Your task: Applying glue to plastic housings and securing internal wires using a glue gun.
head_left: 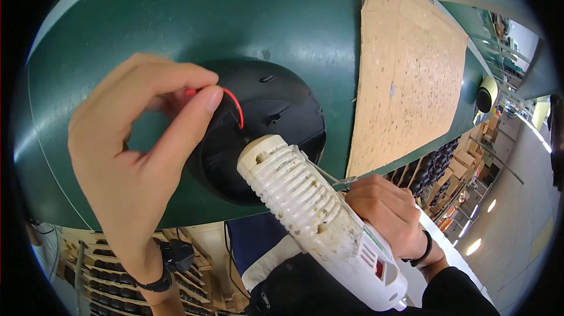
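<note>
A round black plastic shell (294,101) lies on the green table. From it rises a thin red wire (238,110), curving over to my left hand (141,116). The thumb and forefinger of that hand pinch the wire near its end. My right hand (385,207) is closed round the handle of a white, stained tool with ribbed vents, seemingly a hot glue gun (299,187). Its front end hangs over the shell, close to where the wire comes out, and hides its tip. A metal wire stand (320,170) sticks out from its side.
A big sheet of worn cardboard (408,75) lies on the green table (176,16), right of the shell. A pale-and-black rounded part (486,94) stands beyond it. Racks of black parts (111,275) stand below the table's near edge.
</note>
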The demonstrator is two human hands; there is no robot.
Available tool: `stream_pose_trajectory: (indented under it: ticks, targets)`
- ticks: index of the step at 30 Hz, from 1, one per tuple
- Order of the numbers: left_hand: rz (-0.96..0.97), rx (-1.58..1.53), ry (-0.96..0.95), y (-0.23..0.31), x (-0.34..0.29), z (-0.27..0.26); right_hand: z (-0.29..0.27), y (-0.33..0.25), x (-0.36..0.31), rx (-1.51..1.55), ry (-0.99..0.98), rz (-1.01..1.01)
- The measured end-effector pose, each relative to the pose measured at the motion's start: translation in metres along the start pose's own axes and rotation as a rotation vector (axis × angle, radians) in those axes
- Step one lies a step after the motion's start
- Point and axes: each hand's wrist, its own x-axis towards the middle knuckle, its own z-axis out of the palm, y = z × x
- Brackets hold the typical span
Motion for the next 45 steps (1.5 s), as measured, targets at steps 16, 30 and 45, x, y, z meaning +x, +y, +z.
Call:
stream_pose_trajectory:
  ticks: [16,30,45]
  targets:
    - [-0.024,-0.229,-0.176,-0.005,-0.035,-0.018,-0.012,0.002,0.005,0.039,-0.053,0.018]
    - [-0.036,0.022,-0.21,-0.015,-0.055,0.014,-0.026,-0.011,-0.002,0.215,-0.099,0.099]
    - [0.322,0.23,-0.023,0.041,-0.085,0.064,-0.042,0.0,-0.014,0.4,0.016,0.211]
